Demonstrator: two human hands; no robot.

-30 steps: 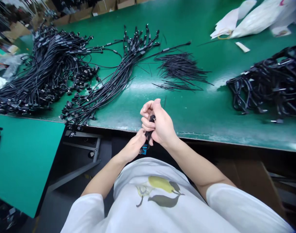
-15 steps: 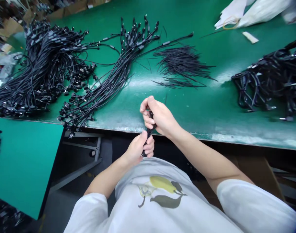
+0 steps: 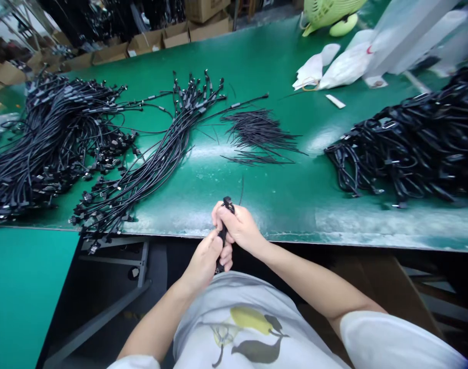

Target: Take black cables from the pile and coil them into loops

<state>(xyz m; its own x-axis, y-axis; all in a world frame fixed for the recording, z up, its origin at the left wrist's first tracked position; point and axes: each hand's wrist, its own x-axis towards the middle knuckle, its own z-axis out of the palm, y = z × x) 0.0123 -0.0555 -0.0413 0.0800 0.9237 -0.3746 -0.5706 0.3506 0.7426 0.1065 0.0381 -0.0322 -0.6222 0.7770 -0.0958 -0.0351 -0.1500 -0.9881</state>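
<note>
- I see print only on the white shirt (image 3: 295,338), bottom of the frame: a yellow fruit with dark leaves. The grey sleeves on the cables are too small for me to read.
- My view has the black cable bundle (image 3: 222,236) just below centre, over the near edge of the green table (image 3: 283,200).
- Both hands are together, clamped on it — the left hand (image 3: 204,256) low, the right hand (image 3: 239,225) higher, with the top end poking out. Fingers hide much of the rest.
- Just beyond the right hand I have one thin black strand (image 3: 242,190) lying loose.
- Further up, right of centre, lies a heap of thin black strips (image 3: 259,130).
- Left of that I see a spread of long cables (image 3: 157,154), then a bigger cable pile (image 3: 57,128) at the left edge.
- Looped cables (image 3: 406,154) crowd the right side.
- Upper right: white bags (image 3: 345,66), a white scrap (image 3: 335,101) and a lime-green basket (image 3: 330,13). Cardboard boxes (image 3: 176,35) line the far edge — upper left to centre.
</note>
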